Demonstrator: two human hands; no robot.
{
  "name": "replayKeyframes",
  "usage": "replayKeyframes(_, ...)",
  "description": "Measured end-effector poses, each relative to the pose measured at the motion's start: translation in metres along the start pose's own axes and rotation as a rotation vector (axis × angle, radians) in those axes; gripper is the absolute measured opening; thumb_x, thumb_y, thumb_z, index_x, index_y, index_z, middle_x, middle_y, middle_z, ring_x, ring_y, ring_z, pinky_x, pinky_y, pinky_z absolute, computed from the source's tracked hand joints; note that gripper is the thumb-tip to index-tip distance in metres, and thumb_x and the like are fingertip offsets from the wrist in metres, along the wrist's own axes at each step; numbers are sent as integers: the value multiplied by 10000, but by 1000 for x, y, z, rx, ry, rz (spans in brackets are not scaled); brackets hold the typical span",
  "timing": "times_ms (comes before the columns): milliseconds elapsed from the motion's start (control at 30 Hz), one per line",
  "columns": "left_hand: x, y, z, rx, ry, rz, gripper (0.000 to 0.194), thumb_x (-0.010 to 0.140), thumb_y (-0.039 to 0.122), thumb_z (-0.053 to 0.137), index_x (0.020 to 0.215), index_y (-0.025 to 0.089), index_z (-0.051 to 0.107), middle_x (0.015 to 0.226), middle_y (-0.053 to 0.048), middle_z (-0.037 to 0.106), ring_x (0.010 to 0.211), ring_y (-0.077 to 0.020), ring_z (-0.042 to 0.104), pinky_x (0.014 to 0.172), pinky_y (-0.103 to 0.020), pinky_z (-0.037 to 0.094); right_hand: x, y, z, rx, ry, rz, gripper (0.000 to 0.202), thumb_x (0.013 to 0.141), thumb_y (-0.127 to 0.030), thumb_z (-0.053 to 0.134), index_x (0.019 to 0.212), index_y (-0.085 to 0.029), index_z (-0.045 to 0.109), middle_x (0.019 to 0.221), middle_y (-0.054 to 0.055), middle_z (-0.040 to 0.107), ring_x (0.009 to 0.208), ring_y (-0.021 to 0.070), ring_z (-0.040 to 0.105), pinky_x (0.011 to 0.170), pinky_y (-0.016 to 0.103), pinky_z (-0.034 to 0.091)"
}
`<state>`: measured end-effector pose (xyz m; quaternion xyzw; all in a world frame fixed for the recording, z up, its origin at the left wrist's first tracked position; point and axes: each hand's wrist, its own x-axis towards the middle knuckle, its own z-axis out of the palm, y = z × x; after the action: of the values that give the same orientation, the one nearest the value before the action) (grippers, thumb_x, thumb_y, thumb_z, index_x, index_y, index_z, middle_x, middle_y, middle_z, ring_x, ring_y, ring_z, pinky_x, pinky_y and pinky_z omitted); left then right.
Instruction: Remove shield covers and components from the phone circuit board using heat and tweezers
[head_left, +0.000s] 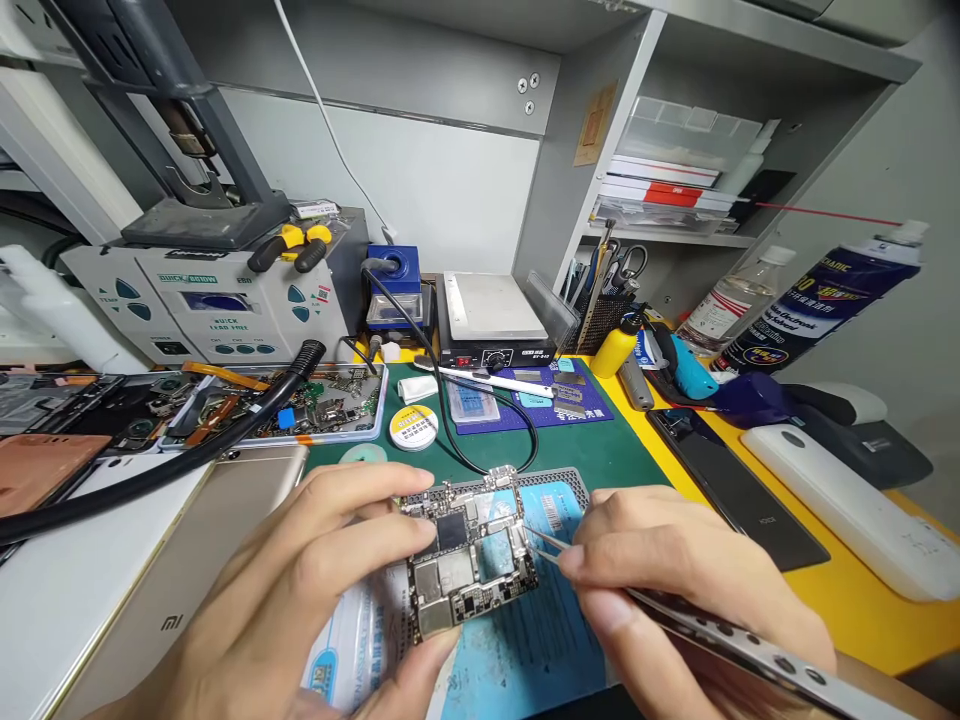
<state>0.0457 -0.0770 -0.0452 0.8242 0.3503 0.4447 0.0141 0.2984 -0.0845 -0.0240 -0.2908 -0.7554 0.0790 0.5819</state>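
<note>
A small phone circuit board (469, 545), with silver shields and a dark square chip, is held up in my left hand (300, 590). The fingers grip its left edge, and the thumb supports the bottom corner. My right hand (675, 590) is closed round metal tweezers (720, 640) with holes along the handle. Their two tips are slightly apart, at the board's right edge; whether they touch it I cannot tell. Beneath the board lies a blue printed packet (540, 640), and a clear plastic bag (367, 640) shows partly behind my left hand.
A hot air station (217, 300) stands back left, its black hose (187, 455) crossing a tray of phone parts (352, 400). A heating plate (491, 310) is at the back. A black phone (739, 480), yellow bottle (619, 345) and spray can (825, 290) are on the right.
</note>
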Motion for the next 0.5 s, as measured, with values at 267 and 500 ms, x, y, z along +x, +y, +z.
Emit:
replayKeyframes(267,1,0,-2,22,-11,3,314,954,185,738,1256,191,651,1428,-69,674,1323,-203,708,1148,-344,572,-1,3,-5,-9,-68,83,307,864,-54,615,1055,-242,765,678,-12,725,489,160,657,509,313,512)
replayKeyframes(500,1,7,6,-17,79,-48,281,946,127,726,1217,191,681,1377,-53,705,1285,-184,704,1114,-339,565,4,-9,-14,-109,-117,107,357,873,-28,637,1081,-301,734,750,0,793,575,205,766,540,338,558)
